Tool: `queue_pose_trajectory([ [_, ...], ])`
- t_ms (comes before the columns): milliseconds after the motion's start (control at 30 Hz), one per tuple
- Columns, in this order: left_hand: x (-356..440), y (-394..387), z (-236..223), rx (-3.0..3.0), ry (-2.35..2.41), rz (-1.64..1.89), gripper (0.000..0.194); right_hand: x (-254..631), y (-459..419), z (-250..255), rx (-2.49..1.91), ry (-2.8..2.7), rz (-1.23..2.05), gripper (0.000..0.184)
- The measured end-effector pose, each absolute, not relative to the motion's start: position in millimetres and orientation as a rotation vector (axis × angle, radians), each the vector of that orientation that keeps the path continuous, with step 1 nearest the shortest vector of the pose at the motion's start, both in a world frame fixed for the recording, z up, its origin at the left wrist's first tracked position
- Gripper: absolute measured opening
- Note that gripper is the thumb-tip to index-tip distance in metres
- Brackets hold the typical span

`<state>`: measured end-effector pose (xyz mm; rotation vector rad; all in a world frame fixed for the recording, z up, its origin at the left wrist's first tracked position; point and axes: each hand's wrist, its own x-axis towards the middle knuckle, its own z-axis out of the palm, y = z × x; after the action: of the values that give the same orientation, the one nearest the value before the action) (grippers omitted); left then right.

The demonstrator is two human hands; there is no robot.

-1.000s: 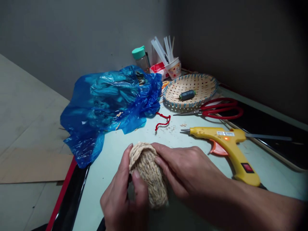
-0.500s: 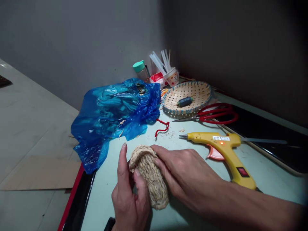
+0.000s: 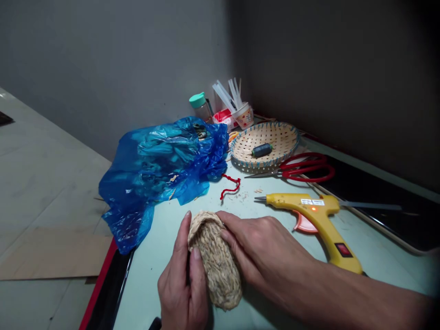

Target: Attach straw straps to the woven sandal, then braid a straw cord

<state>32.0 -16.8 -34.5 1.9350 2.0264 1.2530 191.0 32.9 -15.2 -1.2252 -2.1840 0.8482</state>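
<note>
My left hand (image 3: 184,282) grips the left edge of a braided, straw-coloured piece (image 3: 222,266), lying between my hands; my right hand (image 3: 266,250) pinches its upper right rim. Beyond my right hand lie a yellow glue gun (image 3: 295,202), red-handled scissors (image 3: 286,173) and a woven basket (image 3: 271,134); beyond my left, a crumpled blue bag (image 3: 165,158).

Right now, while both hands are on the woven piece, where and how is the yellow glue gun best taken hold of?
I would grip the glue gun by its handle, coming from the near right: it slants that way, with the trigger on its left side. The metal nozzle points left; better avoid it, since the glowing light suggests heat.
</note>
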Motion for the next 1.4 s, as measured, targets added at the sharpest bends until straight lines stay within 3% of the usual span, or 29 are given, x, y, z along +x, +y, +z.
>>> queue_pose_trajectory([
  [233, 35, -10, -26, 1.521, 1.88, 1.301, 0.044, 193, 33, -17, -1.204, -2.161, 0.865, 0.016],
  [767, -1, 17, -32, 1.178, 1.66, 1.272, 0.073, 200, 40, -7, -1.284, -2.214, 0.682, 0.017],
  [1133, -11, 26, -23, 0.828, 1.438, 1.427, 0.066, 240, 61, 37, -1.266, -2.118, 0.64, 0.025],
  [1400, -10, 25, -19, 0.739, 1.304, 1.386, 0.089, 282, 125, 28, -1.488, -2.106, 0.62, 0.026],
])
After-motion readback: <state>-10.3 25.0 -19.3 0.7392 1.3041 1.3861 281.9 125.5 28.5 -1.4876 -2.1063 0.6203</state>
